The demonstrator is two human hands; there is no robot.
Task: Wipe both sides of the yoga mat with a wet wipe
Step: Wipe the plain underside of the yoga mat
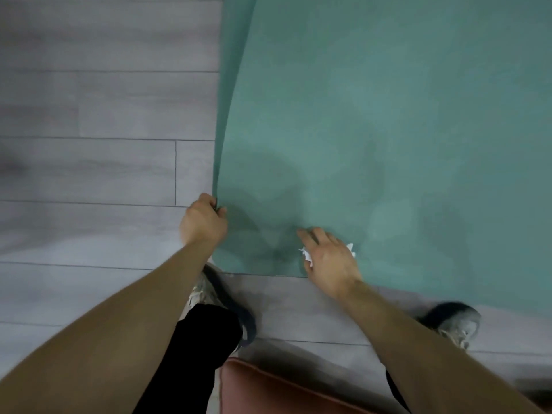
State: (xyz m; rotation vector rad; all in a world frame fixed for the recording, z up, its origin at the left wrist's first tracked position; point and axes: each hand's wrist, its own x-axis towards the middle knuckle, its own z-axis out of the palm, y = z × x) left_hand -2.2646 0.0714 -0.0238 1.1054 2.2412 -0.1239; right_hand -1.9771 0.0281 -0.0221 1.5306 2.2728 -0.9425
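Wet wipe (306,254) under flat right hand (330,261) on yoga mat (388,130), left hand (203,222) pinching mat edge

A: What does the yoga mat (388,115) look like?
B: Teal, matte, spread flat on the floor, its near end just ahead. Its left edge is lifted and curled up, showing a thin strip of underside.
A: And the wet wipe (307,256)?
B: White, crumpled, lying on the mat near that end, mostly covered.
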